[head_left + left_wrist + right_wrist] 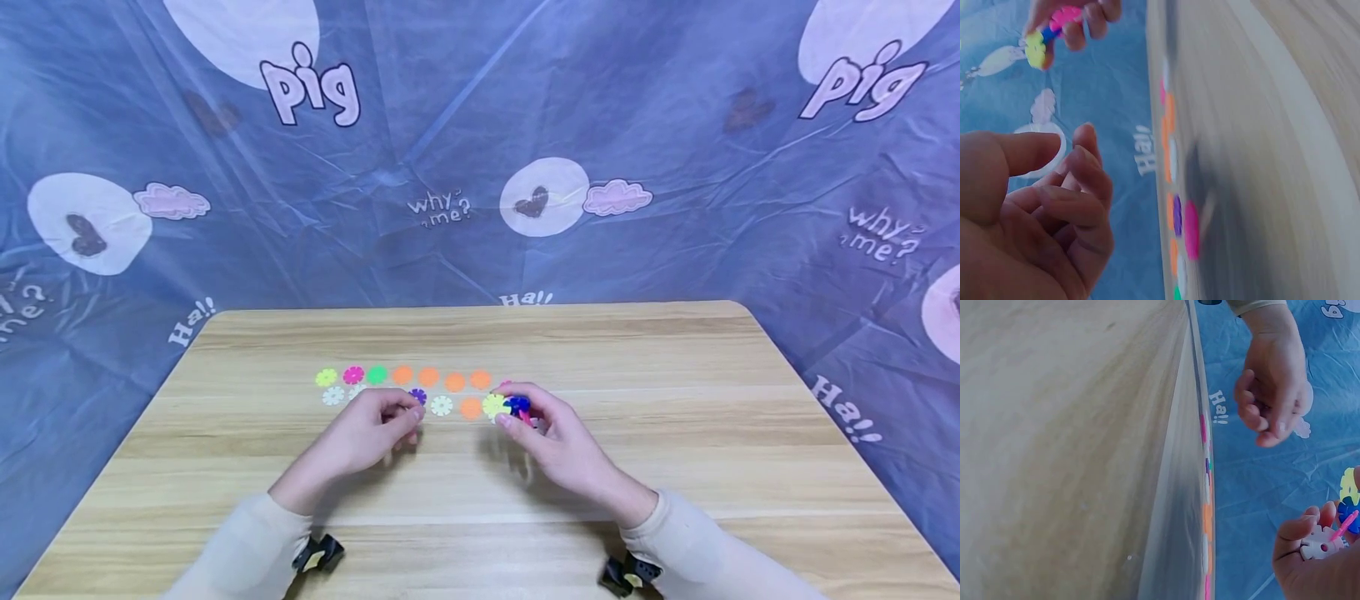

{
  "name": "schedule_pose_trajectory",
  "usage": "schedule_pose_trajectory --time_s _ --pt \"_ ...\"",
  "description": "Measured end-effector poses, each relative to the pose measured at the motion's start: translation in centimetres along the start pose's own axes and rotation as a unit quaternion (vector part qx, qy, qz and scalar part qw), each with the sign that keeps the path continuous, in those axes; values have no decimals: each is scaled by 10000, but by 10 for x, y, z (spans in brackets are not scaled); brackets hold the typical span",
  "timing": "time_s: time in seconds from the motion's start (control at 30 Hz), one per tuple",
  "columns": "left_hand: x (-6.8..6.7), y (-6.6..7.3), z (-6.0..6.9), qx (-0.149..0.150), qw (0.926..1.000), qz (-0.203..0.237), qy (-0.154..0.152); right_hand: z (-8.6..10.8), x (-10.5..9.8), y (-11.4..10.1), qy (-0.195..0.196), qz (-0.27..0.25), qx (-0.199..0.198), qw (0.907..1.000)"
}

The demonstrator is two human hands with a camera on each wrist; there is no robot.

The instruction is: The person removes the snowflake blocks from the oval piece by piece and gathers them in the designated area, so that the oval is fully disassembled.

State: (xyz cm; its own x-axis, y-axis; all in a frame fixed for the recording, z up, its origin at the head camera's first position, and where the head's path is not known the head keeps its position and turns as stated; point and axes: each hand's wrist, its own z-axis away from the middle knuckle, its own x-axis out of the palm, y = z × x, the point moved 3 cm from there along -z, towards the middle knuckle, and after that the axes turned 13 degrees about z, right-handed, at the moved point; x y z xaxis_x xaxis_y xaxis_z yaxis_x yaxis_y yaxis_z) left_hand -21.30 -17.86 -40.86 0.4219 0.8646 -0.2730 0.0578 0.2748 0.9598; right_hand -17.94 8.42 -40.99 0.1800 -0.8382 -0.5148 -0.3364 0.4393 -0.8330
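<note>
My right hand [561, 442] holds a small cluster of joined plastic snowflake discs above the table. A yellow disc [492, 406] and a blue disc [517, 405] show in the head view. The right wrist view also shows a white disc [1317, 540] and a pink disc [1345, 526] in this cluster. My left hand [367, 433] hovers over the near row of loose discs, fingers loosely bent. In the left wrist view a gap parts its thumb from its fingers, with nothing between them. Below it lies a pink disc [1192, 230], which the hand hides in the head view.
Loose snowflake discs lie in two rows on the wooden table [480, 542]. The far row includes a green disc [377, 375] and several orange discs [428, 377]. A purple disc [418, 397] and white disc [442, 406] lie in the near row. A printed blue cloth [450, 125] hangs behind.
</note>
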Motion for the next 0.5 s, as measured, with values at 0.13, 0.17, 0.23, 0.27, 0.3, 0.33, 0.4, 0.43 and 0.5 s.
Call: schedule_pose_trajectory --time_s 0.13,0.17,0.23,0.27,0.3,0.33,0.4,0.43,0.5 --pt "10 7 -4 259 9989 364 -164 -1 1 -1 -38 50 -18 10000" --pt "12 9 -5 316 9983 454 -189 -1 2 -1 -63 38 -29 10000" --pt "17 13 -8 407 9970 623 -234 -2 3 -2 -106 25 -71 9999" --pt "20 15 -8 444 9962 707 -262 -2 3 -3 -124 -1 -90 9999" --pt "23 17 -9 468 9955 774 -295 -3 4 -3 -143 -31 -102 9998" --pt "25 18 -10 463 9946 863 -335 -3 4 -3 -162 -62 -116 9998" --pt "31 20 -12 416 9926 1058 -422 -4 5 -4 -188 -131 -133 9996" --pt "34 21 -13 388 9915 1154 -456 -5 6 -4 -198 -147 -144 9996" --pt "39 22 -15 303 9898 1299 -495 -5 7 -5 -224 -172 -140 9995"
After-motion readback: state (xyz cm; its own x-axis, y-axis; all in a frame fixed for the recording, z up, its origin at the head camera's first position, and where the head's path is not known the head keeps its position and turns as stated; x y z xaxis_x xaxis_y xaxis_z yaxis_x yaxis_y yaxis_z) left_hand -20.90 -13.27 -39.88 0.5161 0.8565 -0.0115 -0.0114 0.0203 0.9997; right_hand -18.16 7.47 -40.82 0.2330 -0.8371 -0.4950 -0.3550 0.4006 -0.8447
